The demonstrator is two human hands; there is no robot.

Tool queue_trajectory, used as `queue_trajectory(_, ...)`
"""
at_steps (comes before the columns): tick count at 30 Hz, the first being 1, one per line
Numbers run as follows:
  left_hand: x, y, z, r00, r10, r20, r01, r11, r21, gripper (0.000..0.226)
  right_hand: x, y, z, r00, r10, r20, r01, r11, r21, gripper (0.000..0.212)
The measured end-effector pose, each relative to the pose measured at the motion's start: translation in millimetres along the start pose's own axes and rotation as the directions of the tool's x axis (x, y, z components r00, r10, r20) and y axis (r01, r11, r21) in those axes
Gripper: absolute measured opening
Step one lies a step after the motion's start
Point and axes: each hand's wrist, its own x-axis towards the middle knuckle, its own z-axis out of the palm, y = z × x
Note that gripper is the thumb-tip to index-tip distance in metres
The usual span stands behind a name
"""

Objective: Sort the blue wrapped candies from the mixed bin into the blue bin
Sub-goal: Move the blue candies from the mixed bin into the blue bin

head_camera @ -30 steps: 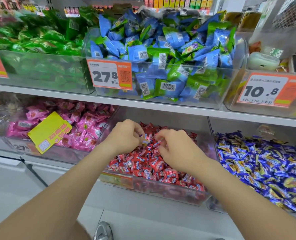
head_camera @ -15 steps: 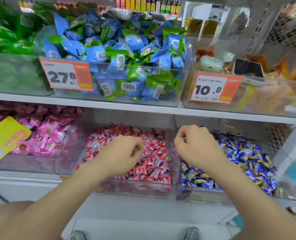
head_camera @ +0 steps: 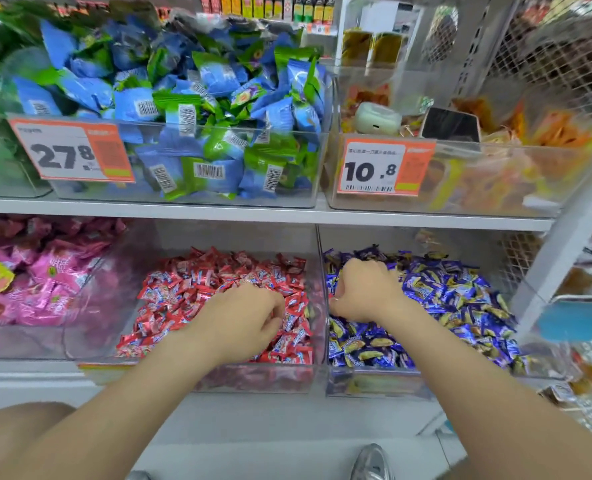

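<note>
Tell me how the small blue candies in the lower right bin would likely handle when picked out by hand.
Probably light: the blue candies are small beside the right hand. Their glossy wrappers look slippery, so a firm pinch seems wise. They lie loosely heaped, so neighbours would likely shift or slide when one is pulled.

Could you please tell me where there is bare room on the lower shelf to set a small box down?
The white ledge before the bins is bare. In the red bin, the left part beside the pink bin and the strip behind the red candies look free. The blue bin is crowded, the right hand over it.
</note>
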Motion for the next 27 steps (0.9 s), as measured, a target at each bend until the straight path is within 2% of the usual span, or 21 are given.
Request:
queue_trajectory(3, -3.9, 0.7, -3.5, 1.0, -0.011, 0.013, 0.011, 1.0, -0.003, 0.014, 3.9, -0.7, -3.9, 0.998, 0.06, -0.007, -0.059, 0.991, 0.121, 0.018)
queue_trajectory(6, -8.2, -0.8, -8.2, 0.999, -0.044, 0.003, 0.044, 0.999, 0.007, 0.014, -1.9, 0.6, -13.3, 0.984, 0.103, -0.144, -0.06, 0.959, 0.277, 0.009)
queue_trajectory(9, -14.0, -9.0, -11.2, 0.989, -0.145, -0.016, 0.146, 0.989, 0.022, 0.016, -20.4, -12.7, -23.5, 0.934, 0.019, -0.357, 0.124, 0.92, 0.372, 0.014)
queue_trajectory(12, -21.5, -24.6, -12.1, 0.932, -0.346, 0.109, 0.335, 0.936, 0.111, 0.033, -48.2, -49.4, -28.7, 0.9, -0.215, -0.378, 0.379, 0.813, 0.441, 0.014)
queue_trajectory(14, -26.6, -42.5, -13.3, 0.847, -0.481, 0.228, 0.439, 0.873, 0.211, 0.05, -53.3, -72.8, -23.1, 0.883, -0.396, -0.253, 0.468, 0.786, 0.403, 0.015)
queue_trajectory(15, -29.1, -53.0, -14.6, 0.818, -0.518, 0.251, 0.463, 0.851, 0.25, 0.051, -50.2, -81.6, -17.8, 0.87, -0.464, -0.168, 0.492, 0.794, 0.355, 0.017)
queue_trajectory(17, -35.2, -69.6, -23.7, 0.786, -0.551, 0.28, 0.474, 0.828, 0.299, 0.045, -39.6, -96.0, -7.9, 0.865, -0.5, -0.031, 0.497, 0.847, 0.191, 0.021)
queue_trajectory(20, -42.8, -84.1, -42.9, 0.725, -0.562, 0.397, 0.473, 0.826, 0.306, 0.046, -27.9, -109.2, -5.6, 0.912, -0.404, 0.076, 0.401, 0.915, 0.043, 0.016)
queue_trajectory(22, -42.3, -90.7, -47.9, 0.691, -0.53, 0.491, 0.45, 0.848, 0.281, 0.065, -28.3, -115.5, -10.0, 0.915, -0.319, 0.248, 0.346, 0.936, -0.073, 0.025)
queue_trajectory(24, -39.6, -93.3, -45.9, 0.653, -0.506, 0.563, 0.411, 0.862, 0.297, 0.076, -31.2, -123.2, -12.7, 0.859, -0.239, 0.452, 0.369, 0.902, -0.224, 0.04)
queue_trajectory(25, -36.6, -95.0, -43.0, 0.625, -0.506, 0.594, 0.41, 0.861, 0.301, 0.074, -32.6, -127.5, -13.8, 0.815, -0.211, 0.54, 0.39, 0.889, -0.241, 0.045)
queue_trajectory(27, -30.1, -99.1, -35.9, 0.579, -0.494, 0.649, 0.448, 0.858, 0.253, 0.066, -30.6, -132.5, -11.7, 0.728, -0.157, 0.668, 0.353, 0.921, -0.168, 0.045)
